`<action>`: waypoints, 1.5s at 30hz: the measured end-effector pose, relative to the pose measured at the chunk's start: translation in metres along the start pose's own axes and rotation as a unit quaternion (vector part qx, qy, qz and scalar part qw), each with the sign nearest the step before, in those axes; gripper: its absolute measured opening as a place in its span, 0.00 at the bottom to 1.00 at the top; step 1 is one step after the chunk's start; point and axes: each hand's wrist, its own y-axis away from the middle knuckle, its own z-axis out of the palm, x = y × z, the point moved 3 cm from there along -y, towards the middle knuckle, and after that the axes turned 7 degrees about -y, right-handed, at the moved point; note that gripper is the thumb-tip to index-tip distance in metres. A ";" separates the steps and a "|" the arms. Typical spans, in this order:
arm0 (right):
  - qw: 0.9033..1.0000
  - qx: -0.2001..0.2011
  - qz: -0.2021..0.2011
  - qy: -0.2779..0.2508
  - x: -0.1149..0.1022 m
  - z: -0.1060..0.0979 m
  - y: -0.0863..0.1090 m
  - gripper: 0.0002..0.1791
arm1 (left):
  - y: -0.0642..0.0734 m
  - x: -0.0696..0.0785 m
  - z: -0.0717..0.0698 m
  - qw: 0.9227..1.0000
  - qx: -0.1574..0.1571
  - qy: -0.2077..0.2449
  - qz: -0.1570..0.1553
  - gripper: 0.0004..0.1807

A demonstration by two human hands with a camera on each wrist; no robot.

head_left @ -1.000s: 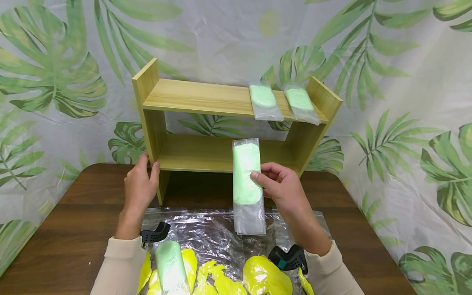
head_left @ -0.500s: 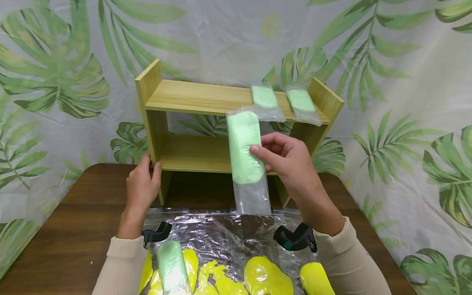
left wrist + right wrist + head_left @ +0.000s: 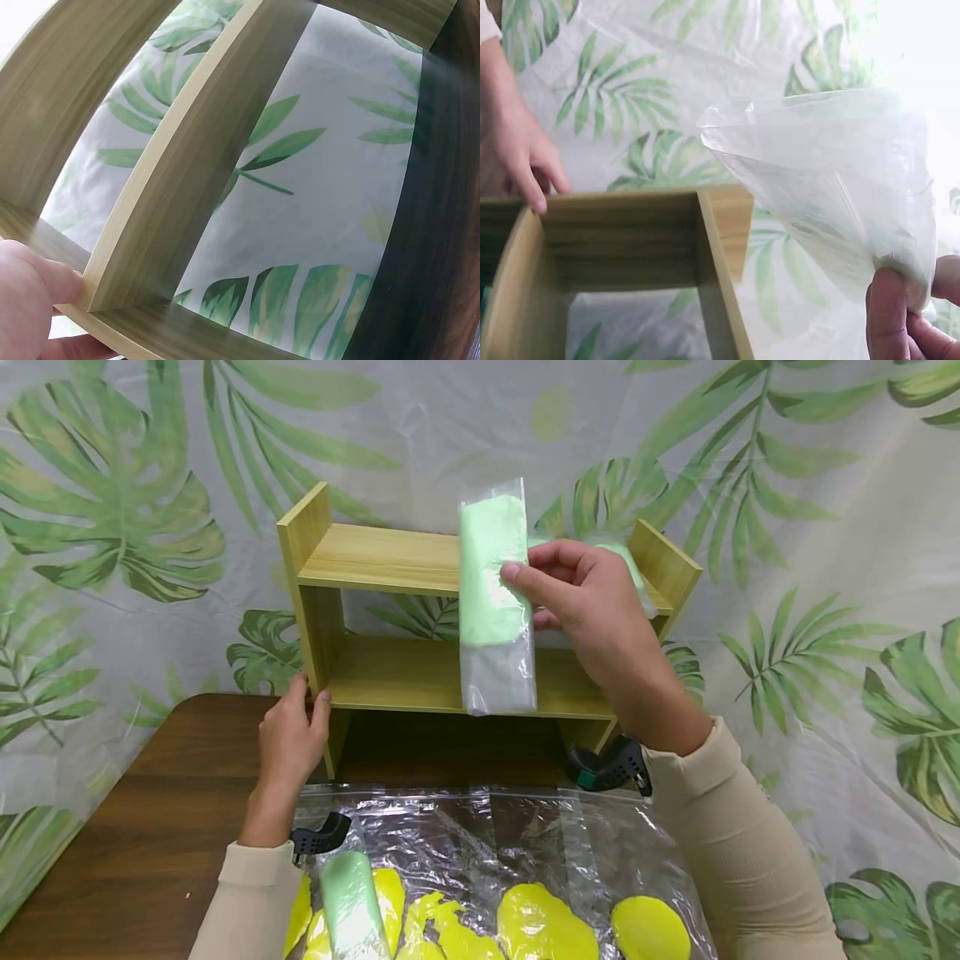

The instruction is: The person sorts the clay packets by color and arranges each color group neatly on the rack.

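Observation:
In the head view my right hand (image 3: 600, 602) pinches a clear plastic packet of pale green clay (image 3: 487, 560) between thumb and fingers. It hangs upright in front of the upper board of a wooden shelf (image 3: 382, 560). The packet's clear lower end (image 3: 832, 172) shows large in the right wrist view. My left hand (image 3: 291, 739) grips the shelf's left side panel, thumb on the front edge, as the thumb (image 3: 41, 277) in the left wrist view also shows. Two similar packets lie on the upper board; the right one (image 3: 628, 564) is partly covered by my right hand, the other mostly hidden.
On the brown table (image 3: 172, 793) in front of the shelf lies a large clear zip bag (image 3: 450, 827). Several yellow pieces (image 3: 543, 922) and another green packet (image 3: 351, 897) are along its near part. A leaf-patterned cloth (image 3: 420, 435) hangs behind the shelf.
My right hand has raised the green packet from in front of the lower board up to the level of the upper board. The left hand keeps its grip on the side panel.

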 end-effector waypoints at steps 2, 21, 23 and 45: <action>1.000 0.004 0.001 -0.007 -0.004 0.000 -0.010 0.21 | 0.000 0.000 0.000 1.000 -0.001 -0.001 -0.001 0.21; 0.992 0.044 0.113 -0.028 -0.007 0.001 -0.089 0.24 | 0.000 0.000 0.002 1.000 -0.013 0.002 -0.011 0.21; 0.991 0.048 0.122 -0.028 -0.005 0.000 -0.094 0.24 | 0.000 0.000 0.002 1.000 -0.011 0.001 -0.009 0.21; 0.946 0.048 0.096 0.306 0.006 0.001 -0.117 0.19 | 0.000 0.003 0.002 1.000 -0.011 0.001 -0.005 0.22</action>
